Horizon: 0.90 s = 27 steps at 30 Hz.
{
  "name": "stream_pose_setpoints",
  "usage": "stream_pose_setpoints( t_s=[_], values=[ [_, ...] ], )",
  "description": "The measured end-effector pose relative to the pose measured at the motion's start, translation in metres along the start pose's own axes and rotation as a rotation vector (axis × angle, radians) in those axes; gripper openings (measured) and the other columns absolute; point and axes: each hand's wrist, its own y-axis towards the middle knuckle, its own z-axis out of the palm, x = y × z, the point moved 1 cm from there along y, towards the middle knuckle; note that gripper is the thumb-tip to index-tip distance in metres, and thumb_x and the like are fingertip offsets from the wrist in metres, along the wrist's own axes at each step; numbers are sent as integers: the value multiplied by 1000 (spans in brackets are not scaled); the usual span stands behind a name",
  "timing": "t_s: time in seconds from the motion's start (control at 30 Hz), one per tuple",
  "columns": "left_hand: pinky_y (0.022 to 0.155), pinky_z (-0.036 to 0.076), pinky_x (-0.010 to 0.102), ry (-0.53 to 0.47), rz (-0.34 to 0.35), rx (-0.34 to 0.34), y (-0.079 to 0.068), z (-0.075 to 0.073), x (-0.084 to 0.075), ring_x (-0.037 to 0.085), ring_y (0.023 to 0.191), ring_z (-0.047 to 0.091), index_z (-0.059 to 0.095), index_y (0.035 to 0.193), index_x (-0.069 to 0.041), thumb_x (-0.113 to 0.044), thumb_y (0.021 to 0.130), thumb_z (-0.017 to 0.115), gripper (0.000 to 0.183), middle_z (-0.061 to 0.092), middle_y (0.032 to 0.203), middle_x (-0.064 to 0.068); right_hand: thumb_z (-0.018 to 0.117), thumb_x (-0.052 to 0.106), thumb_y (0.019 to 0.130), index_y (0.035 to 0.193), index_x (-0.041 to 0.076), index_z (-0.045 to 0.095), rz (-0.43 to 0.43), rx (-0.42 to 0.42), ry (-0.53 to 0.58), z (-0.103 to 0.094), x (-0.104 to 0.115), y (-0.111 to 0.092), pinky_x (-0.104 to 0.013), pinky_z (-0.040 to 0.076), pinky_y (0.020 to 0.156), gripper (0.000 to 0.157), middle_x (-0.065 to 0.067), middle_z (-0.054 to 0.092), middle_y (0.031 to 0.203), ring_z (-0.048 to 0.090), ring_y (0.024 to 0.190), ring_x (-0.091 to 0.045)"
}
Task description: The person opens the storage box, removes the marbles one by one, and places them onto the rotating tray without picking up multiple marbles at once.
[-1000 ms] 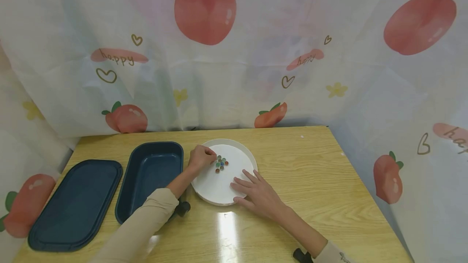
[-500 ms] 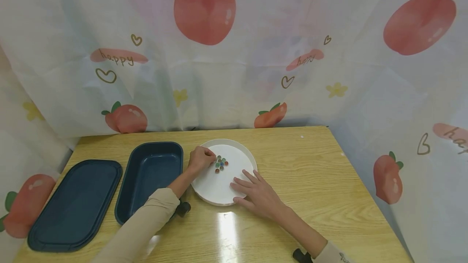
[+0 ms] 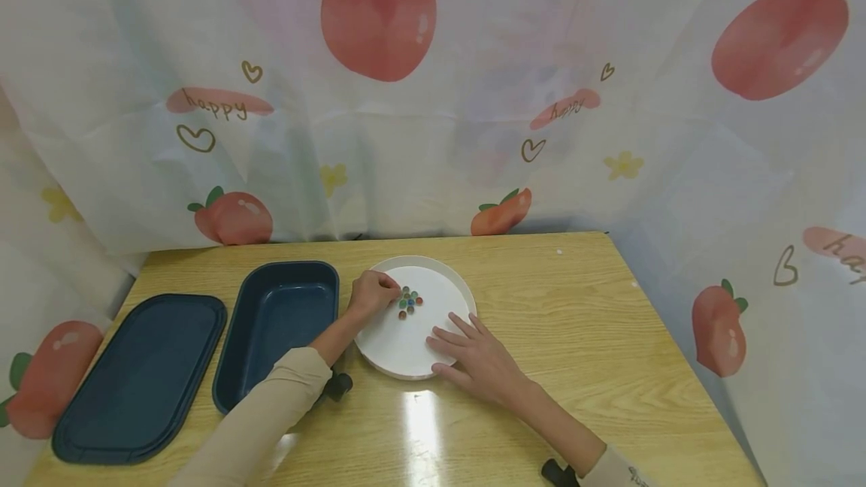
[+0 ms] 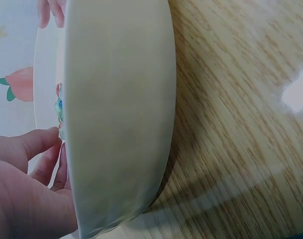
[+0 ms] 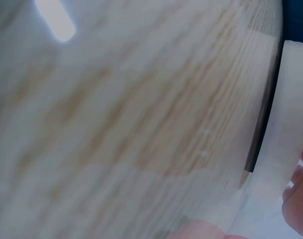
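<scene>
The person is sitting at a wooden counter (image 3: 555,307) and both hands are working at a round white tray (image 3: 443,284). The left hand (image 3: 372,293) is resting on the left rim of the tray, with its fingers curled in toward a small cluster of colored glass beads (image 3: 409,302) that is lying near the middle of the tray; from here I cannot tell if this grip is already pinching a bead or only touching beside them. The right hand (image 3: 476,359) is lying flat on the near right edge of the tray, its grip released, fingers straight and spread. Just beside the tray on the left a deep dark blue box (image 3: 277,329) is standing, and its flat lid (image 3: 138,378) is lying further left.
</scene>
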Motion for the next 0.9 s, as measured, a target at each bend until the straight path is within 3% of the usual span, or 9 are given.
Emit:
stream_pose_setpoints(
  t_s=[0.33,0.57,0.9],
  values=[
    [59,46,22,4,4,-13,-3,-5,-2,16,70,59,76,88,-1,-7,90,74,7,67,77,5,53,53,100,140,23,61,0,4,4,0,1,1,-51,18,118,50,5,55,143,33,144,-25],
    [61,46,24,-21,16,-51,-6,-16,-14,18,75,59,75,90,-3,-13,93,71,11,68,81,5,54,52,100,140,22,61,-5,8,9,-1,-1,2,-52,19,117,51,4,56,143,34,144,-26],
    [68,51,33,-75,151,-27,-20,-50,-28,22,80,63,75,97,-5,-18,94,70,14,69,86,7,54,53,99,139,22,62,-12,-3,17,0,-4,2,-52,20,117,51,3,56,142,35,143,-26]
  ],
)
